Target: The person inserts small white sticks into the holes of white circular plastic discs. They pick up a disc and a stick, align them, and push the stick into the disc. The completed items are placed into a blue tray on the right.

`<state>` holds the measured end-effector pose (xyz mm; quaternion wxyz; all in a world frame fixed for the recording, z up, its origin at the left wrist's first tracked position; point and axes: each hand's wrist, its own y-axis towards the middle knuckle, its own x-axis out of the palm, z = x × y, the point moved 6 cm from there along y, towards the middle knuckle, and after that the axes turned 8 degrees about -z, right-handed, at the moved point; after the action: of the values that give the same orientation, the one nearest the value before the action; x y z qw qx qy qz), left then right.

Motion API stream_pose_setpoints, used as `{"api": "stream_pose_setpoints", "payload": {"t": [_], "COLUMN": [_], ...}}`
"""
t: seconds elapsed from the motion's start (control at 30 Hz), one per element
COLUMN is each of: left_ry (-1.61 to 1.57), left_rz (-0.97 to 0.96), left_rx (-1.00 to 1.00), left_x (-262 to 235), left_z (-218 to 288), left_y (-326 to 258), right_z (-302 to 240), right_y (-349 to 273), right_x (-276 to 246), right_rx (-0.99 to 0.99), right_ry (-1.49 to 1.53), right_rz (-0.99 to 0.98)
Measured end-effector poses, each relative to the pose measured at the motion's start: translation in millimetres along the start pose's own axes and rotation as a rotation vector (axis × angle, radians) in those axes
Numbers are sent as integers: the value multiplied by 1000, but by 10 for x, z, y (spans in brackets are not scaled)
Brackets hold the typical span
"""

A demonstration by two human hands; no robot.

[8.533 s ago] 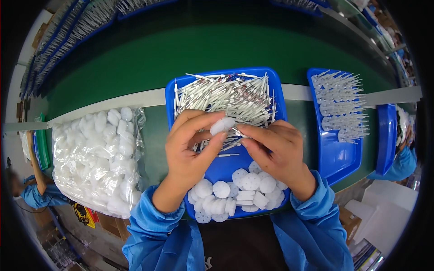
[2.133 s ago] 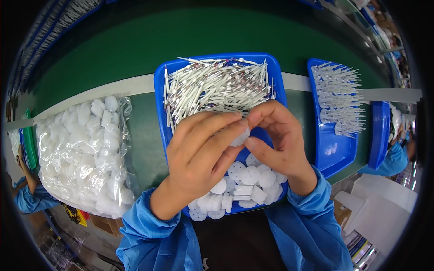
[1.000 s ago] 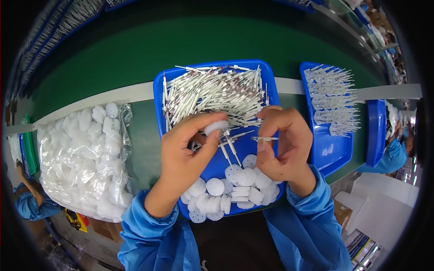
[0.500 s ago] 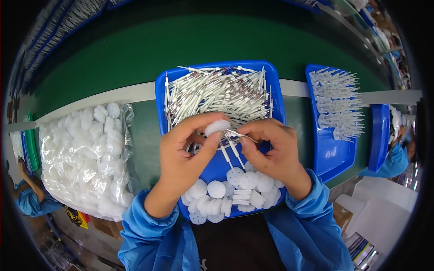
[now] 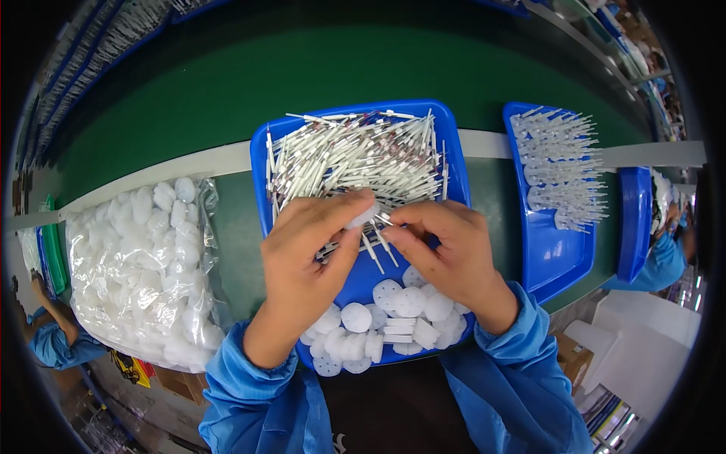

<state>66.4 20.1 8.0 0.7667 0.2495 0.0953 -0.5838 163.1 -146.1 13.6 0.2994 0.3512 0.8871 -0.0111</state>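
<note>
Over the blue tray (image 5: 259,181), my left hand (image 5: 306,246) pinches a round white disc (image 5: 364,216) between thumb and fingers. Several thin white rods (image 5: 376,253) stick out from the disc toward me. My right hand (image 5: 450,246) is closed at the disc's right side, its thumb and fingertips on a thin white rod (image 5: 384,218); my fingers partly cover it. Behind my hands, the tray holds a heap of white rods (image 5: 355,159), some with dark reddish parts. Loose white discs with small holes (image 5: 355,318) lie in its near part.
A clear plastic bag of white discs (image 5: 136,265) lies at the left. To the right, a second blue tray (image 5: 556,265) carries rows of discs with rods (image 5: 560,166). Another blue tray (image 5: 634,227) stands beyond it. Other people's blue sleeves (image 5: 64,344) show at the sides.
The disc has turned in my left fingers, so less of its face shows. My right fingertips have moved slightly left, closer to it. The whole view has shifted a little.
</note>
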Motion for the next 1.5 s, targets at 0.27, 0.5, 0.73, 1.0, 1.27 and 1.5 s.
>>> {"api": "stream_pose_setpoints", "payload": {"t": [0.27,0.5,0.73,1.0,1.27,1.5], "left_ry": [189,60,12,-147,162,206], "left_rz": [-15,0,-10,-108,49,70], "left_rx": [-27,-102,-110,-108,145,211], "left_x": [58,4,40,3,-22,-6], "left_z": [138,150,158,6,260,317], "left_y": [-57,-62,-107,-19,12,-7], "right_z": [-174,-259,-274,-138,1,-28], "right_y": [-5,37,27,77,36,8], "right_x": [-29,-55,-19,-143,-41,-8], "right_rx": [-167,-255,-276,-149,43,42], "right_ry": [-432,-409,-370,-131,327,392], "right_rz": [110,146,146,75,-39,-50]}}
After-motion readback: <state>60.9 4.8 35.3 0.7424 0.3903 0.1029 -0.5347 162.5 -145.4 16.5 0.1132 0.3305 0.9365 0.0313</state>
